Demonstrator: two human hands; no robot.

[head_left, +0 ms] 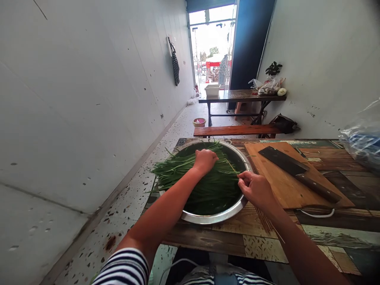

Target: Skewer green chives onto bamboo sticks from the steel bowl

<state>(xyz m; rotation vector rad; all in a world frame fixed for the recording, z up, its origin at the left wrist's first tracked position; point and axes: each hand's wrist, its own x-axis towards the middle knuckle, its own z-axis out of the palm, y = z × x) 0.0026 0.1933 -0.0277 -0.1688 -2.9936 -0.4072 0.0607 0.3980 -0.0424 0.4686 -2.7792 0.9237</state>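
Observation:
A wide metal basin (215, 218) on the table holds a heap of long green garlic chives (175, 168), whose ends hang over its left rim. My left hand (206, 160) is closed at the top of the heap, its fingers curled around some chives. At the basin's right rim, my right hand (255, 189) pinches a thin wooden skewer (231, 165) that slants up toward the left hand. Some chive strands lie close to the skewer. More thin skewers (264, 220) lie on the table, partly hidden under my right forearm.
To the right, a cleaver (299, 172) lies on a wooden cutting board (277, 194). A clear plastic bag (362, 138) sits at the table's right edge. Beyond are a bench (234, 130) and another table (234, 95) with a white tub (212, 90). A wall runs along the left.

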